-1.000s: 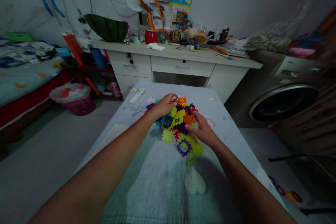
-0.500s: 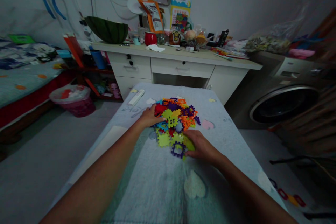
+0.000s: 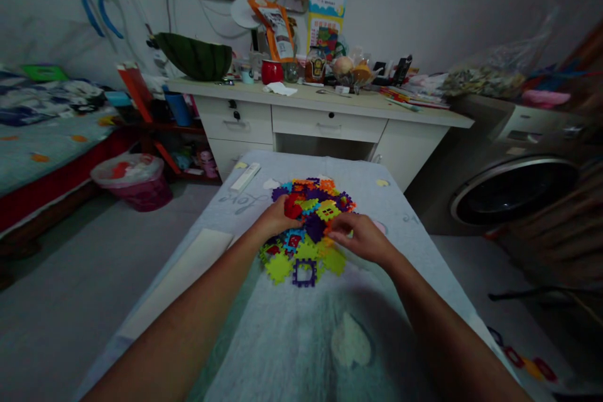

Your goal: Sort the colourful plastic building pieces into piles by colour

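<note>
A heap of plastic gear-edged building pieces [image 3: 308, 250] in lime, purple, orange, red and blue lies on the cloth-covered table. My left hand [image 3: 277, 218] rests at the heap's left side, thumb and fingers apart around a red piece [image 3: 293, 207]; some fingertips are hidden among the pieces. On the right side, my right hand [image 3: 360, 235] has its fingers curled toward the thumb beside a purple piece [image 3: 315, 227]. Whatever lies between those fingertips is too small to make out. A lime window piece [image 3: 328, 210] tops the heap, and a purple square frame [image 3: 304, 272] lies at its near edge.
A white remote-like object [image 3: 245, 177] lies at the table's far left. Behind stands a desk [image 3: 330, 100] bearing half a watermelon [image 3: 195, 56], jars and papers. A washing machine [image 3: 509, 163] is at right, a pink bin [image 3: 136, 182] at left.
My right hand has moved up and away from the near lime pieces to the heap's right side. Pieces near the front have shifted left and spread. My left hand has shifted slightly right and nearer.
</note>
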Available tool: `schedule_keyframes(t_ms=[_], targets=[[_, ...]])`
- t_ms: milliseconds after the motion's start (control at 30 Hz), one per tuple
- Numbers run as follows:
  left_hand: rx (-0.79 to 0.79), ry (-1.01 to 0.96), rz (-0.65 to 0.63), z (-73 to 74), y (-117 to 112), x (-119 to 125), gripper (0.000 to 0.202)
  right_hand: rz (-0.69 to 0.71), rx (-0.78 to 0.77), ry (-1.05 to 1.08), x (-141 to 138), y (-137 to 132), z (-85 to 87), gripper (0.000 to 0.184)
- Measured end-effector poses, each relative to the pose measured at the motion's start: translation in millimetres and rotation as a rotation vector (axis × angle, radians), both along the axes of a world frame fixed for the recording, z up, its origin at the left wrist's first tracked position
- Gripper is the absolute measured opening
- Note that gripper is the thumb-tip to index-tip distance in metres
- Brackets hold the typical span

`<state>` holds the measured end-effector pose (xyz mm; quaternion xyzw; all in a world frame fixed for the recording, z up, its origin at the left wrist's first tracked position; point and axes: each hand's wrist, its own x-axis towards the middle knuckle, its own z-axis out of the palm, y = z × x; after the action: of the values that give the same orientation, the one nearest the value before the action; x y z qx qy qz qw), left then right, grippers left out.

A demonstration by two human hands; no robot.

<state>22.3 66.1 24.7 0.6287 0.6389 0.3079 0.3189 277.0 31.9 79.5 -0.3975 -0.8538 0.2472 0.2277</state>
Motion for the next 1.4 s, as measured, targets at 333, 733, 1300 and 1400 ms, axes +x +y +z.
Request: schedule_keyframes(t_ms=[333, 733, 1300, 1400], targets=[[-0.006, 0.459, -0.016, 7.6, -15, 19, 0.094, -0.466, 0.175, 0.086, -10, 70, -60.0, 0.063], [0.059, 0.105, -0.014, 4.9, -8, 5, 0.072, -0.462, 0.245, 0.166, -17, 62, -78.5, 0.056], [0.354, -0.263, -0.211, 42.4, 13, 46, 0.051, -0.483, 0.319, 0.164, -17, 68, -94.2, 0.051], [0.326, -0.308, -0.186, 38.3, 5, 35, 0.045, -0.461, 0.327, 0.224, -13, 69, -96.4, 0.049]])
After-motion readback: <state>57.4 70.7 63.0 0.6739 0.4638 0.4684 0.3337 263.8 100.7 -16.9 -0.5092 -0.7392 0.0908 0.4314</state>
